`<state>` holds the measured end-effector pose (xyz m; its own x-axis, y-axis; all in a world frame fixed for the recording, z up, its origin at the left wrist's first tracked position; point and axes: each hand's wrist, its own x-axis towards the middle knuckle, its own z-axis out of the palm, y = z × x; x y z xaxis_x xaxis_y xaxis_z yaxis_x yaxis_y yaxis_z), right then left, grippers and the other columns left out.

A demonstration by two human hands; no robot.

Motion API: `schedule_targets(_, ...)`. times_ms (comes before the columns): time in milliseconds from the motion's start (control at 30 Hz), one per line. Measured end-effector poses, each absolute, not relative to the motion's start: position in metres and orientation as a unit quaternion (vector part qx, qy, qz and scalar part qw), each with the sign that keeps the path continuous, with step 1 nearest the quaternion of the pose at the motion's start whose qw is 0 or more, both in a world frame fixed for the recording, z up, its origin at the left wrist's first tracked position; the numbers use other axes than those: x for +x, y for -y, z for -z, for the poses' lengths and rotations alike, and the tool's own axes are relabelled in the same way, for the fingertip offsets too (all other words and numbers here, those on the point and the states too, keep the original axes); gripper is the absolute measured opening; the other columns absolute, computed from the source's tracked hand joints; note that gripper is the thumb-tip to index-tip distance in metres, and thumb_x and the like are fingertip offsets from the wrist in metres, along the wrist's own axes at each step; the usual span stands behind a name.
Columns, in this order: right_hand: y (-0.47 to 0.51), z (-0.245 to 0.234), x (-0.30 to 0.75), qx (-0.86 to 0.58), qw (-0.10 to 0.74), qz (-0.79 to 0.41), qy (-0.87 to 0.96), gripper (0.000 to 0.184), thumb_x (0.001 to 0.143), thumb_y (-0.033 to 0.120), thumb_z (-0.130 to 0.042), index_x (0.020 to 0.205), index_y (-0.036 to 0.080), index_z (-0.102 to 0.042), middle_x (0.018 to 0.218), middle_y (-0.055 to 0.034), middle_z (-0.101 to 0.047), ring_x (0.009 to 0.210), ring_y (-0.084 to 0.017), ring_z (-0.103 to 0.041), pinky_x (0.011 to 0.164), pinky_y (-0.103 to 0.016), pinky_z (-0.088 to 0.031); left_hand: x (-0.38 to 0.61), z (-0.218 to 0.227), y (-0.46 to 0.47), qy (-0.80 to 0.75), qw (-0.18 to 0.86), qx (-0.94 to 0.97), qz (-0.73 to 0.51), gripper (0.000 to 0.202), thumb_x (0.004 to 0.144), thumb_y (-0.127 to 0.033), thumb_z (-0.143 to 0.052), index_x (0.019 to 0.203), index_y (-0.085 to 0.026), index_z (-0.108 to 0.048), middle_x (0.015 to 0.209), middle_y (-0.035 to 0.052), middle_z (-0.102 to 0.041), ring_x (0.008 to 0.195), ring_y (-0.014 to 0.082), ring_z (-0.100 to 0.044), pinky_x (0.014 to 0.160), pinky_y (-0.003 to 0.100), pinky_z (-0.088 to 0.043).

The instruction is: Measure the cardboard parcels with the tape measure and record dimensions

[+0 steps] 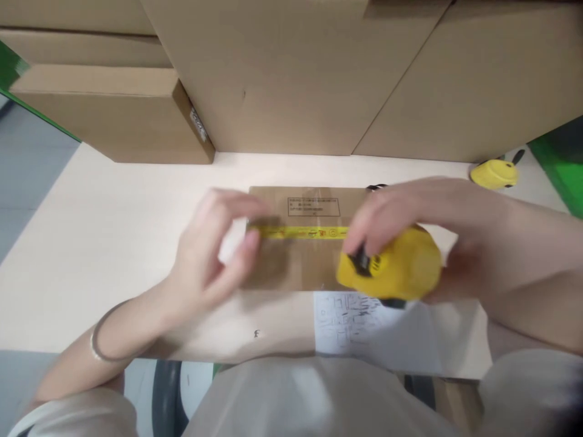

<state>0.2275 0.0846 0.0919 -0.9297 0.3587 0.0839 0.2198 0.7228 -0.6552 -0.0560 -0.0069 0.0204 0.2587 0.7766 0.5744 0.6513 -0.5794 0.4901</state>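
Observation:
My right hand [396,212] is wrapped round a yellow tape measure [410,261] with a black button, over the right part of a small cardboard box [314,267]. The tape measure's yellow blade [314,232] runs out leftward across the box top, below a printed label [313,207]. At the box's left edge, my left hand [218,243] pinches the blade's end between thumb and fingers; motion blurs the fingertips. Under the box's near side and my right hand lies a white sheet with handwritten sketches [346,325].
Large cardboard boxes [291,79] stand along the back of the pale table [113,255]. A flatter carton [104,121] leans at the back left. Another yellow tape measure [494,174] lies at the back right. A small dark item partly shows behind my right hand.

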Motion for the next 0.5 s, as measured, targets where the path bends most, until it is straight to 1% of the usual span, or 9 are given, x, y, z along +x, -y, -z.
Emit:
schedule_targets(33,-0.083,-0.091,0.236,-0.130,0.084,-0.356,0.922,0.039,0.075,0.010,-0.074,0.105,0.030,-0.059,0.112,0.0043,-0.070,0.097,-0.009,-0.066,0.082,-0.021,-0.052,-0.045,-0.028,0.017,-0.407,0.071,0.824,-0.388,0.028,0.098,-0.019,-0.049,0.123,-0.017,-0.060,0.111,0.0095,-0.067,0.108,0.0187,-0.064,0.089,0.033,-0.062)
schedule_targets(67,-0.081,-0.088,0.242,-0.097,0.066,-0.374,0.920,0.038,0.077,0.010,-0.072,0.107,0.028,-0.060,0.115,0.0024,-0.068,0.098,-0.009,-0.066,0.082,-0.020,-0.052,-0.033,-0.033,0.027,-0.353,0.066,0.857,-0.369,0.025,0.095,-0.018,-0.051,0.117,-0.010,-0.060,0.110,0.0137,-0.066,0.107,0.0203,-0.066,0.085,0.032,-0.063)
schedule_targets(133,-0.079,-0.080,0.247,-0.065,0.044,-0.391,0.917,0.033,0.080,0.012,-0.070,0.108,0.026,-0.061,0.118,-0.0002,-0.066,0.096,-0.010,-0.065,0.078,-0.020,-0.051,-0.011,-0.031,0.040,-0.312,0.014,0.901,-0.302,0.023,0.091,-0.021,-0.055,0.105,-0.004,-0.062,0.110,0.0197,-0.069,0.110,0.0292,-0.068,0.089,0.038,-0.064)
schedule_targets(200,-0.079,-0.072,0.246,-0.079,0.019,-0.390,0.917,0.029,0.081,0.012,-0.067,0.106,0.025,-0.063,0.117,-0.0006,-0.066,0.091,-0.010,-0.065,0.073,-0.021,-0.049,0.004,-0.020,0.046,-0.311,-0.023,0.906,-0.286,0.023,0.091,-0.025,-0.055,0.098,-0.004,-0.063,0.107,0.0208,-0.071,0.105,0.0313,-0.071,0.083,0.038,-0.064)
schedule_targets(267,-0.079,-0.066,0.242,-0.101,0.001,-0.378,0.920,0.027,0.082,0.012,-0.064,0.105,0.025,-0.064,0.117,-0.0003,-0.066,0.085,-0.009,-0.064,0.070,-0.021,-0.048,0.008,-0.008,0.046,-0.310,-0.039,0.904,-0.292,0.021,0.092,-0.026,-0.054,0.094,-0.007,-0.062,0.103,0.0188,-0.073,0.101,0.0299,-0.072,0.078,0.035,-0.062)
schedule_targets(333,-0.080,-0.065,0.240,-0.116,-0.015,-0.368,0.923,0.028,0.081,0.012,-0.064,0.105,0.025,-0.065,0.116,0.0003,-0.066,0.082,-0.008,-0.062,0.068,-0.020,-0.047,0.006,0.000,0.043,-0.297,-0.048,0.907,-0.296,0.017,0.091,-0.026,-0.054,0.092,-0.010,-0.061,0.100,0.0162,-0.074,0.099,0.0289,-0.072,0.077,0.034,-0.060)
schedule_targets(400,-0.080,-0.067,0.237,-0.111,-0.029,-0.375,0.920,0.032,0.079,0.010,-0.064,0.108,0.025,-0.065,0.116,0.0004,-0.066,0.083,-0.008,-0.063,0.069,-0.019,-0.048,0.003,0.004,0.040,-0.273,-0.057,0.915,-0.291,0.016,0.092,-0.027,-0.054,0.096,-0.013,-0.061,0.098,0.0129,-0.074,0.099,0.0281,-0.070,0.079,0.034,-0.057)
schedule_targets(433,-0.081,-0.069,0.236,-0.102,-0.038,-0.381,0.918,0.033,0.079,0.010,-0.064,0.109,0.024,-0.066,0.115,0.0002,-0.067,0.085,-0.008,-0.064,0.071,-0.018,-0.050,0.001,0.004,0.039,-0.264,-0.061,0.921,-0.281,0.020,0.093,-0.028,-0.052,0.102,-0.014,-0.062,0.098,0.0112,-0.073,0.100,0.0273,-0.069,0.080,0.034,-0.055)
schedule_targets(500,-0.086,-0.074,0.232,-0.152,-0.002,-0.342,0.927,0.025,0.081,0.013,-0.065,0.103,0.024,-0.070,0.107,0.0022,-0.069,0.086,-0.007,-0.065,0.073,-0.016,-0.051,0.001,0.004,0.037,-0.252,-0.075,0.930,-0.256,0.033,0.097,-0.030,-0.046,0.120,-0.014,-0.062,0.097,0.0087,-0.072,0.099,0.0254,-0.068,0.084,0.034,-0.052)
